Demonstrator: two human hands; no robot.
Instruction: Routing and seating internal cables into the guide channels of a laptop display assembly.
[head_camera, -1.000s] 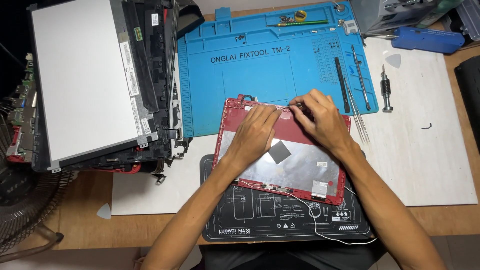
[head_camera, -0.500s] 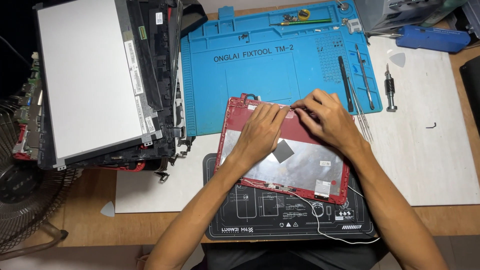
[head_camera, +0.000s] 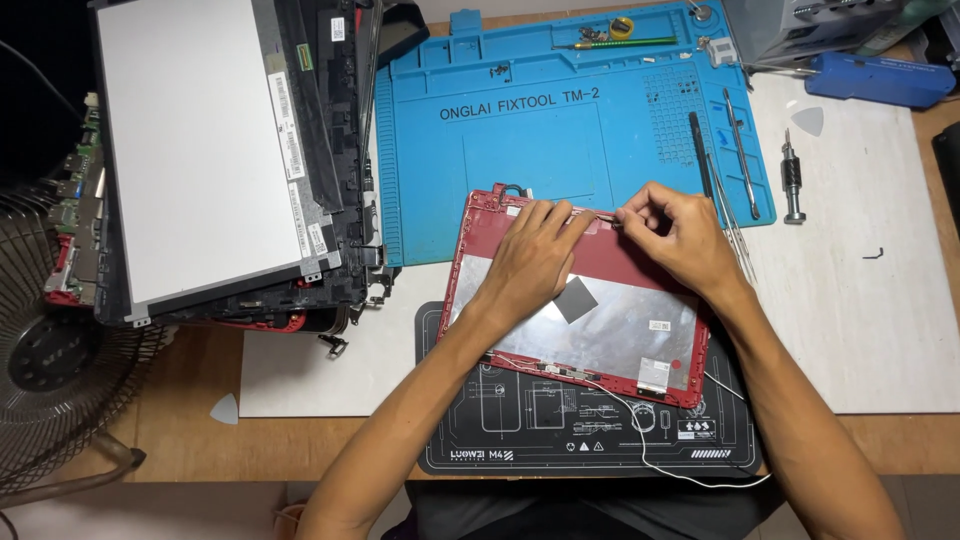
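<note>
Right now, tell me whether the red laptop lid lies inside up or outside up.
Inside up: the red laptop lid shows its silver foil lining and thin wires.

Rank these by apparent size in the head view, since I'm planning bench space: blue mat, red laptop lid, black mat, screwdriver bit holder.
1. blue mat
2. black mat, partly covered, so its lead over the lid is unsure
3. red laptop lid
4. screwdriver bit holder

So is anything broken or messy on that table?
Nothing looks broken. The red laptop lid lies crooked, half on the blue mat, half on the black mat. A thin white wire trails off its lower edge. Left hand presses it; right hand pinches its top edge.
</note>
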